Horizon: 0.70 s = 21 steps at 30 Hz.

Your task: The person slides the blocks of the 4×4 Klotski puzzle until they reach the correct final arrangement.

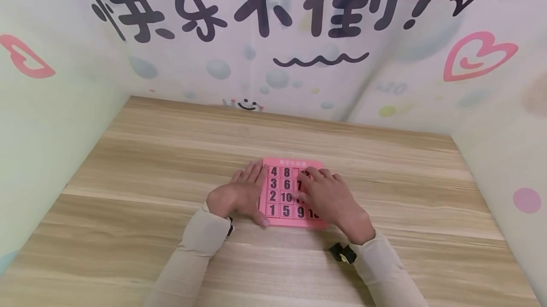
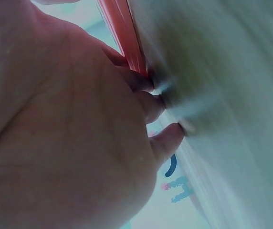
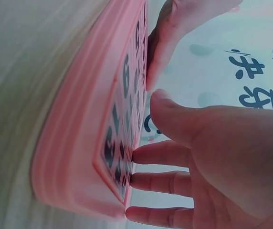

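A pink number sliding puzzle (image 1: 273,223) lies flat on the wooden table, its tiles bearing black numbers. A gap shows in the top row, right of the 8 tile (image 1: 287,172). My left hand (image 1: 243,195) rests along the puzzle's left edge, fingers extended and thumb by the lower left corner. Seen in the left wrist view, its fingertips (image 2: 167,138) are down at the table beside the pink side wall (image 2: 124,33). Over the right columns lies my right hand (image 1: 331,200), fingertips touching the upper right tiles and hiding some numbers. Its thumb (image 3: 162,102) is raised off the tiles.
The wooden table (image 1: 171,145) extends around the puzzle on all sides. Behind it stands a white printed backdrop (image 1: 239,74) with large black characters, and similar panels flank both sides. Dark straps (image 1: 343,253) sit at the wrists, by the light sleeves.
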Available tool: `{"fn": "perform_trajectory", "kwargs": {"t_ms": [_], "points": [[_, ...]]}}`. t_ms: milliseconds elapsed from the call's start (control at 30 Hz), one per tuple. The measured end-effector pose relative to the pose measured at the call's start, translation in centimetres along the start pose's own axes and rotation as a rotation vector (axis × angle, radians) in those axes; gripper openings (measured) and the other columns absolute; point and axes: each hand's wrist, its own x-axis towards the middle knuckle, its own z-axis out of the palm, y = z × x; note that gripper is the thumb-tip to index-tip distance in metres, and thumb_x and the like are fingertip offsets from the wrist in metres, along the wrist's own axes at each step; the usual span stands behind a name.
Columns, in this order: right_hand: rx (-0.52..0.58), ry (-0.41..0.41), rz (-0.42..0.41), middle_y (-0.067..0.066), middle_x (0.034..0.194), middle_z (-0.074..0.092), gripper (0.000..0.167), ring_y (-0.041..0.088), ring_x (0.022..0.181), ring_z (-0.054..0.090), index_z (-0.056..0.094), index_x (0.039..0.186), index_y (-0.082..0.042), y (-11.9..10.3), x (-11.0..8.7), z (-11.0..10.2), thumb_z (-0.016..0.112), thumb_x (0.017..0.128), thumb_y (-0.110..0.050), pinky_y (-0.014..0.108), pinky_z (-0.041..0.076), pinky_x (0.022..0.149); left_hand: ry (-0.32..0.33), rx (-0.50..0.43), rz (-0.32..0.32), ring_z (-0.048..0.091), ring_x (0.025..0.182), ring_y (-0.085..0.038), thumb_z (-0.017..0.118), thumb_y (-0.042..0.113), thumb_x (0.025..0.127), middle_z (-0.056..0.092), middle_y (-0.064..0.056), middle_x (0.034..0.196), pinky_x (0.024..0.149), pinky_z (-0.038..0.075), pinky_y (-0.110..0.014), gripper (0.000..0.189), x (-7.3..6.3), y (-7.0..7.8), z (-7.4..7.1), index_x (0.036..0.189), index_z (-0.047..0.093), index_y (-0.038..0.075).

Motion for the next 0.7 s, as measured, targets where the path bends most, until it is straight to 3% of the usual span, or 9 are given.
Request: {"fn": "perform_trajectory", "kwargs": {"t_ms": [700], "points": [[0.065,-0.013,0.023,0.009,0.142,0.053,0.048,0.04,0.126,0.053,0.06,0.135,-0.016,0.98,-0.33,-0.44,0.051,0.1,-0.049,0.062,0.043,0.102,-0.004,0.015,-0.01,-0.016,0.152,-0.028,0.088,0.05,0.066,-0.018,-0.013,0.165,0.125,-0.004,-0.046,0.141,0.01,0.07,-0.07,0.158,-0.008,0.005]]}}
